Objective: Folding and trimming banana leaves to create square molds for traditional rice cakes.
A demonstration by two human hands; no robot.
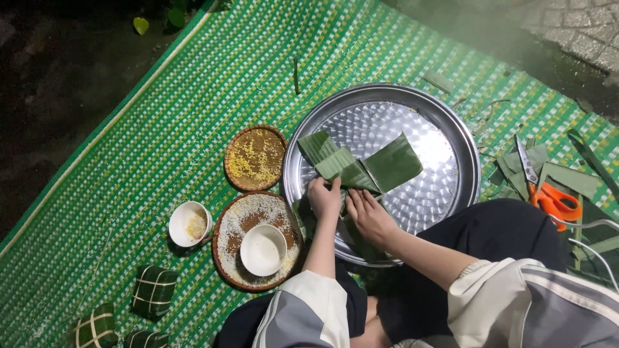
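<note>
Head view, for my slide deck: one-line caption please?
Both hands fold green leaves on a round steel tray over a green woven mat.

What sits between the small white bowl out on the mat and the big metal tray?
In the head view, a round woven basket of white rice, with another white bowl in it, lies between the small white bowl and the metal tray.

Both hands, left (pixel 324 197) and right (pixel 369 216), press folded leaves (pixel 358 166) on a round metal tray (pixel 451 129); rice basket (pixel 232 254), bean basket (pixel 255 158), scissors (pixel 548 193) lie on the mat (pixel 161 116).
</note>
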